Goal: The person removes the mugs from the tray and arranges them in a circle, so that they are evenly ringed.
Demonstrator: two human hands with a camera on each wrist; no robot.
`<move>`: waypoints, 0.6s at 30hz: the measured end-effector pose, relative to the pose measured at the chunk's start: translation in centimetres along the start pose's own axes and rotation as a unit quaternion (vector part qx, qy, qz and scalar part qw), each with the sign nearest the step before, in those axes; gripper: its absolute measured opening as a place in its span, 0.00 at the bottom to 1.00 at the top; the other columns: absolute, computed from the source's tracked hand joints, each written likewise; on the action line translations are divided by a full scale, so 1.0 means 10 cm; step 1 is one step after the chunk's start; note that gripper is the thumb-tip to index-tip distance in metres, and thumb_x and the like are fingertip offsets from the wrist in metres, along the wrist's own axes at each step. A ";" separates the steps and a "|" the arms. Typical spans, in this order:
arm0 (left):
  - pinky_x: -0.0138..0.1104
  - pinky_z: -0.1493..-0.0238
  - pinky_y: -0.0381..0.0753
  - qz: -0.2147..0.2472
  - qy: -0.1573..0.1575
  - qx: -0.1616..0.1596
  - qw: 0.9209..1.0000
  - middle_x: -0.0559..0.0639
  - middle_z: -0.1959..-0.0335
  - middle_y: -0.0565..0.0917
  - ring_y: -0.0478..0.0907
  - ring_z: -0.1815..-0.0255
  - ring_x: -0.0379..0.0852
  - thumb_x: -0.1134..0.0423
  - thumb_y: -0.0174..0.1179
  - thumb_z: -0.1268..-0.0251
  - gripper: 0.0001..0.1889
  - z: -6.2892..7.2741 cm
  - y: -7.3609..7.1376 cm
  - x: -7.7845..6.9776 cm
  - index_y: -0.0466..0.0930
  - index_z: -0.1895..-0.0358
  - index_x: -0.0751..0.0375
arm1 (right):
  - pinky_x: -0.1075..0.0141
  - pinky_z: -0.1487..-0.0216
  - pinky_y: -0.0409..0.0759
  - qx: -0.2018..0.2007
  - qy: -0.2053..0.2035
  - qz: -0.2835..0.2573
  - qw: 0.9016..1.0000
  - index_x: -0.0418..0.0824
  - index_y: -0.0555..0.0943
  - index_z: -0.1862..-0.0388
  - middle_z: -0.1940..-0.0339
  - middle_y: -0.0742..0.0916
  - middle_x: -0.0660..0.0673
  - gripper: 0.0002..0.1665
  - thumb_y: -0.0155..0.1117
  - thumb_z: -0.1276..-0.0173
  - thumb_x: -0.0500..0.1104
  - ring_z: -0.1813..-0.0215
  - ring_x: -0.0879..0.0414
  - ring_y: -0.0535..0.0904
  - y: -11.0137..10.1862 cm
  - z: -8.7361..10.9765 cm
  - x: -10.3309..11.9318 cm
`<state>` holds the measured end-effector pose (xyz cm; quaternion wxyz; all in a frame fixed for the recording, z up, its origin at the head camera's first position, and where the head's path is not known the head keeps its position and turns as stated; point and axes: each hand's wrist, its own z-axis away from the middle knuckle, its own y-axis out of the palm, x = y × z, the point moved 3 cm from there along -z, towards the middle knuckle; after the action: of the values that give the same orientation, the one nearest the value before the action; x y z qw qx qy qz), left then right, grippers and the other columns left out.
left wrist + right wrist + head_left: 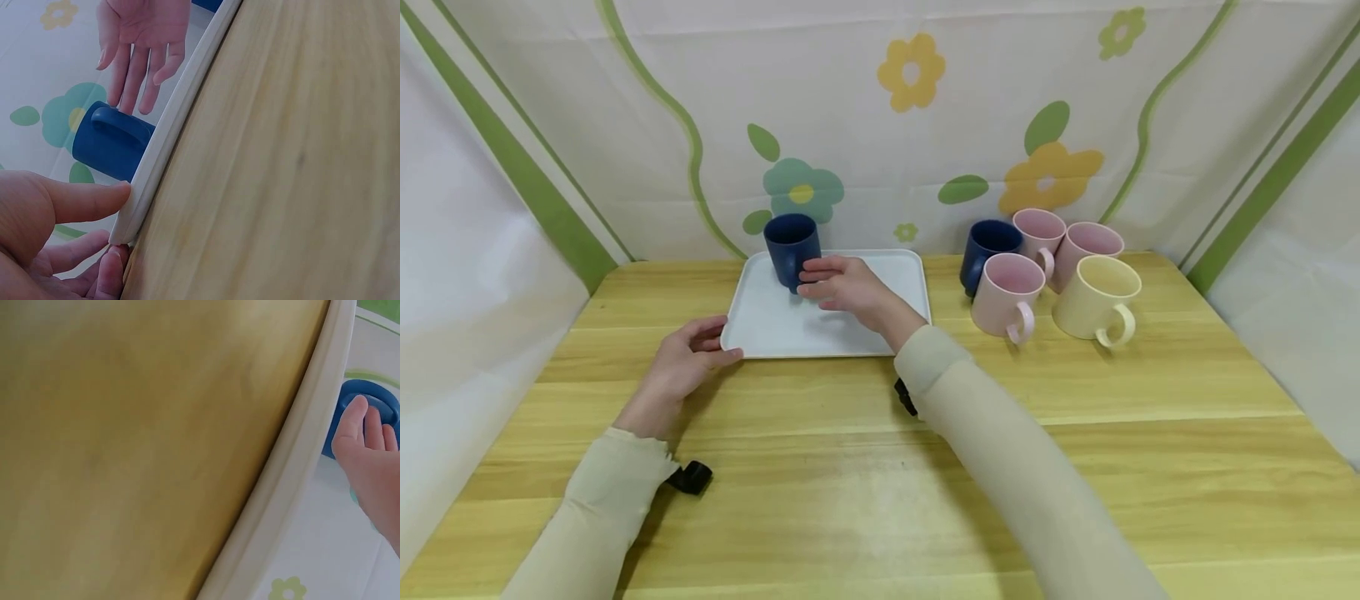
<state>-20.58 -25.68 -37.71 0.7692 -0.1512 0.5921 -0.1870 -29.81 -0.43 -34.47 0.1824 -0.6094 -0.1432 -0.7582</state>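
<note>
A white rectangular tray (857, 333) lies on the wooden table, with a dark blue mug (792, 250) upright at its far left. My left hand (681, 362) holds the tray's near left corner; in the left wrist view its thumb (94, 201) lies against the rim and the other fingers are at the corner. Over the tray, my right hand (850, 292) is beside the blue mug, its fingers extended toward the handle side. In the left wrist view the right fingers (134, 78) look loosely straight and close to the mug's handle (122, 122). Whether they touch it, I cannot tell.
Right of the tray stands a group of mugs: another dark blue mug (988, 246), a front pink mug (1006, 296), two pink mugs behind, and a yellow mug (1093, 296). A flower-printed curtain (865, 150) hangs behind the table (820, 483).
</note>
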 end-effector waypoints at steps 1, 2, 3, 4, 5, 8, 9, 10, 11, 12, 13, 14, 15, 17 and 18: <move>0.20 0.50 0.73 0.000 0.000 0.000 1.000 0.64 0.21 0.67 0.70 0.29 0.54 0.59 0.67 0.25 0.41 0.00 0.00 0.00 0.57 0.15 0.60 | 0.50 0.25 0.77 -0.002 0.001 -0.006 1.000 0.42 0.75 0.24 0.27 0.83 0.44 0.33 0.71 0.26 0.39 0.27 0.50 0.81 0.01 -0.01 0.00; 0.20 0.51 0.73 -0.001 0.001 0.000 1.000 0.64 0.20 0.67 0.70 0.29 0.55 0.59 0.67 0.24 0.41 0.00 -0.01 0.00 0.57 0.15 0.60 | 0.50 0.25 0.77 -0.004 0.002 -0.011 1.000 0.42 0.75 0.24 0.27 0.83 0.44 0.33 0.71 0.26 0.38 0.27 0.50 0.81 0.02 -0.01 0.00; 0.20 0.51 0.73 -0.002 0.001 0.000 1.000 0.64 0.20 0.67 0.70 0.29 0.55 0.59 0.67 0.24 0.41 0.00 -0.01 0.00 0.57 0.15 0.60 | 0.50 0.25 0.77 -0.005 0.003 -0.017 1.000 0.41 0.75 0.24 0.27 0.83 0.44 0.33 0.71 0.26 0.38 0.27 0.50 0.81 0.02 -0.02 0.00; 0.20 0.51 0.73 -0.003 0.001 0.000 1.000 0.64 0.20 0.67 0.70 0.29 0.55 0.59 0.67 0.24 0.41 0.00 -0.01 0.00 0.57 0.15 0.60 | 0.50 0.25 0.77 -0.006 0.003 -0.019 1.000 0.41 0.75 0.24 0.27 0.83 0.43 0.33 0.71 0.26 0.38 0.27 0.49 0.81 0.03 -0.03 0.00; 0.20 0.51 0.73 -0.004 0.002 0.001 1.000 0.64 0.20 0.67 0.70 0.29 0.55 0.59 0.67 0.24 0.41 0.01 0.00 -0.01 0.57 0.15 0.60 | 0.50 0.25 0.77 -0.007 0.003 -0.021 1.000 0.41 0.76 0.24 0.27 0.83 0.43 0.33 0.71 0.26 0.38 0.27 0.49 0.81 0.04 -0.03 0.00; 0.20 0.51 0.73 -0.008 0.004 -0.001 1.000 0.65 0.20 0.67 0.70 0.29 0.56 0.59 0.67 0.24 0.41 0.01 0.00 -0.02 0.57 0.15 0.61 | 0.49 0.25 0.77 -0.004 0.005 -0.025 1.000 0.40 0.76 0.24 0.26 0.83 0.41 0.33 0.72 0.27 0.38 0.26 0.48 0.80 0.06 -0.05 0.00; 0.20 0.51 0.73 -0.010 0.004 -0.001 1.000 0.65 0.20 0.67 0.70 0.29 0.56 0.59 0.66 0.24 0.41 0.01 0.00 -0.02 0.57 0.15 0.61 | 0.49 0.25 0.77 -0.002 0.005 -0.024 1.000 0.40 0.76 0.24 0.26 0.82 0.41 0.33 0.72 0.27 0.39 0.26 0.48 0.79 0.06 -0.06 0.01; 0.20 0.51 0.73 -0.010 0.004 -0.001 1.000 0.65 0.20 0.67 0.70 0.29 0.56 0.59 0.66 0.24 0.41 0.02 0.00 -0.02 0.57 0.15 0.61 | 0.49 0.25 0.77 0.000 0.007 -0.024 1.000 0.40 0.76 0.24 0.26 0.82 0.41 0.33 0.72 0.27 0.39 0.26 0.48 0.79 0.07 -0.06 0.01; 0.21 0.50 0.73 -0.010 0.005 -0.001 1.000 0.65 0.20 0.67 0.70 0.29 0.56 0.59 0.67 0.24 0.41 0.02 0.00 -0.02 0.57 0.15 0.61 | 0.49 0.25 0.77 0.001 0.009 -0.024 1.000 0.40 0.75 0.24 0.26 0.82 0.41 0.34 0.72 0.27 0.39 0.26 0.48 0.79 0.08 -0.07 0.01; 0.21 0.50 0.72 -0.010 0.004 -0.002 1.000 0.65 0.20 0.68 0.70 0.29 0.56 0.59 0.67 0.24 0.41 0.02 0.00 -0.02 0.57 0.15 0.60 | 0.49 0.25 0.77 0.001 0.010 -0.023 1.000 0.40 0.75 0.23 0.25 0.81 0.41 0.34 0.72 0.27 0.39 0.26 0.48 0.78 0.09 -0.08 0.01; 0.22 0.49 0.72 -0.009 0.003 -0.001 1.000 0.64 0.20 0.68 0.70 0.29 0.56 0.59 0.67 0.24 0.41 0.02 0.00 -0.02 0.57 0.15 0.60 | 0.49 0.25 0.77 0.003 0.011 -0.024 1.000 0.40 0.74 0.23 0.25 0.81 0.41 0.35 0.72 0.27 0.39 0.25 0.48 0.78 0.09 -0.08 0.01; 0.22 0.49 0.72 -0.008 0.002 -0.001 1.000 0.64 0.20 0.68 0.70 0.28 0.56 0.59 0.67 0.24 0.41 0.02 0.00 -0.01 0.57 0.15 0.60 | 0.49 0.25 0.77 0.004 0.012 -0.025 1.000 0.40 0.74 0.22 0.24 0.80 0.42 0.35 0.71 0.26 0.40 0.25 0.48 0.78 0.10 -0.09 0.01; 0.22 0.49 0.72 -0.008 0.002 -0.002 1.000 0.64 0.20 0.68 0.70 0.29 0.56 0.58 0.67 0.24 0.41 0.01 0.00 -0.01 0.57 0.15 0.59 | 0.49 0.24 0.76 0.006 0.014 -0.027 1.000 0.40 0.73 0.22 0.24 0.80 0.42 0.35 0.71 0.26 0.40 0.25 0.49 0.78 0.11 -0.09 0.01; 0.22 0.50 0.72 -0.010 0.004 -0.004 1.000 0.64 0.20 0.68 0.70 0.29 0.56 0.58 0.67 0.24 0.41 0.01 0.00 -0.01 0.58 0.15 0.60 | 0.49 0.24 0.76 0.011 0.017 -0.030 0.999 0.40 0.71 0.21 0.23 0.79 0.43 0.36 0.70 0.25 0.42 0.24 0.49 0.77 0.12 -0.10 0.01; 0.21 0.50 0.72 -0.010 0.004 -0.004 1.000 0.64 0.20 0.68 0.70 0.29 0.56 0.58 0.67 0.24 0.41 0.01 0.00 -0.01 0.58 0.15 0.60 | 0.49 0.23 0.75 0.013 0.018 -0.033 0.999 0.40 0.71 0.20 0.22 0.79 0.43 0.37 0.70 0.24 0.42 0.24 0.50 0.77 0.13 -0.10 0.01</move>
<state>-20.53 -25.65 -37.64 0.7639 -0.1598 0.5947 -0.1932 -30.17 -2.02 -34.59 0.1683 -0.5879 -0.1698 -0.7728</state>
